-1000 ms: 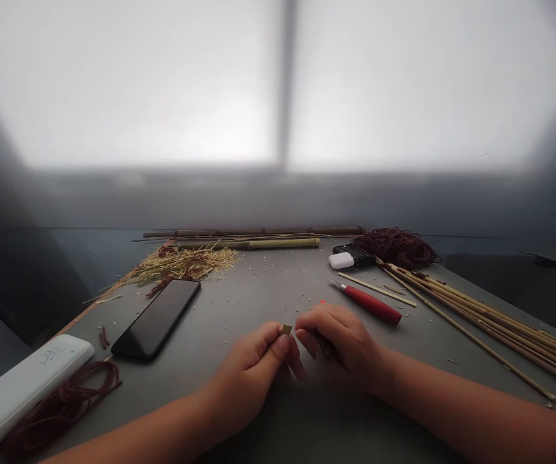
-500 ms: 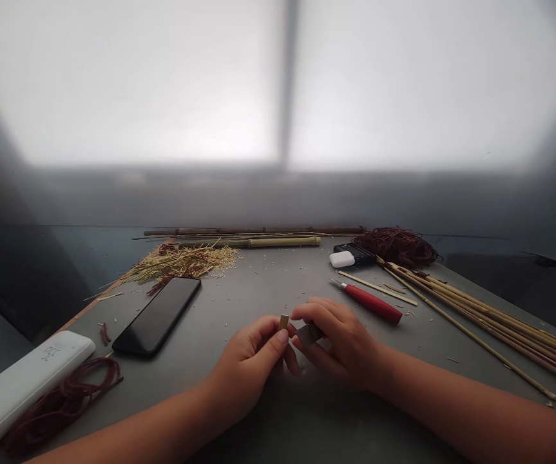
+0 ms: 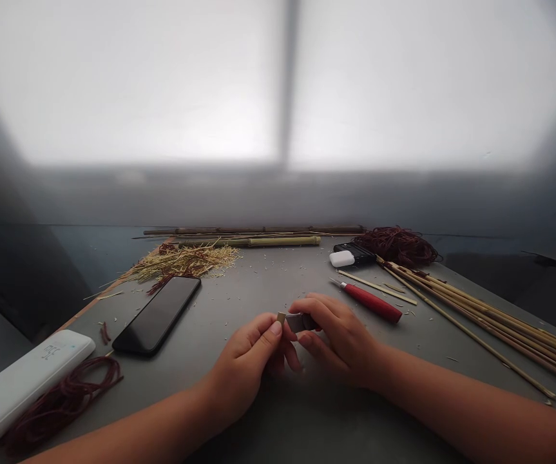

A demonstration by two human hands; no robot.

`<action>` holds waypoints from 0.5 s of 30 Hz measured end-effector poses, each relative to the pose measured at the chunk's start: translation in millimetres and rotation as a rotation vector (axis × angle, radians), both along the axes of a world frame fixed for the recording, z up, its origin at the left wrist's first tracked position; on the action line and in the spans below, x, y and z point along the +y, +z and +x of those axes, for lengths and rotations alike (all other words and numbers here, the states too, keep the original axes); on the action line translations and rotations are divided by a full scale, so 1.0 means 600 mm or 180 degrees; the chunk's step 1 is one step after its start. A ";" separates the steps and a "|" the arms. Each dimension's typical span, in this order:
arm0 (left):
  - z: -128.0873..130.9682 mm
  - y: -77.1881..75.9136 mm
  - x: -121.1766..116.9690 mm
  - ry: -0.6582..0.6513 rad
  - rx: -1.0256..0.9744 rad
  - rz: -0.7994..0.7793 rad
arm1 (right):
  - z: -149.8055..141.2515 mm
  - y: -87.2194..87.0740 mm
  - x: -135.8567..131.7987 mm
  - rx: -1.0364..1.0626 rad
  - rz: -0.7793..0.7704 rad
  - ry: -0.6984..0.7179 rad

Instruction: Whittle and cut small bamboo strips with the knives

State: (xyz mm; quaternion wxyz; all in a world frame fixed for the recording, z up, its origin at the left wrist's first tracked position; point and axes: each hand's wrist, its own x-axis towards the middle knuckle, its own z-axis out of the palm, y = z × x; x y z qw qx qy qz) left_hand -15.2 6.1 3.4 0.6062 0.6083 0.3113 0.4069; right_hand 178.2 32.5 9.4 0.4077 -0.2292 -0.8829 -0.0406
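Between the thumb and fingers of my left hand [image 3: 243, 361] is a small flat tan piece of bamboo [image 3: 281, 318], its end poking up above the thumb. My right hand [image 3: 345, 338] grips a small dark-grey, flat-faced piece [image 3: 297, 323]; its exact kind is not clear, since fingers cover part of it. The grey piece lies level, its left end right beside the bamboo piece; I cannot tell whether they touch. Beyond my right hand lies a red-handled craft knife [image 3: 372, 303] with a thin pointed tip.
To the left are a black phone [image 3: 156, 316], a white power bank [image 3: 31, 386] and dark red cord [image 3: 75, 393]. Straw-like shavings [image 3: 191, 261] and bamboo stalks [image 3: 285, 241] lie farther back. At right are a white earbud case [image 3: 342, 259], a cord bundle [image 3: 398, 246] and thin canes [image 3: 490, 322].
My right hand has brought the grey piece up and left, turning it level beside the bamboo piece. My left hand has shifted very slightly left.
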 end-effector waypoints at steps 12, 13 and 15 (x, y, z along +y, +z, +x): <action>0.001 0.003 0.002 0.0016 -0.0005 -0.0039 | 0.000 -0.007 0.004 0.0036 0.0111 -0.0091; 0.001 0.004 0.002 0.0006 0.0007 -0.0025 | 0.000 -0.008 0.004 0.0044 0.0105 -0.0102; 0.001 0.005 0.000 -0.0008 0.0034 -0.0008 | 0.000 -0.010 0.004 0.0039 0.0087 -0.0139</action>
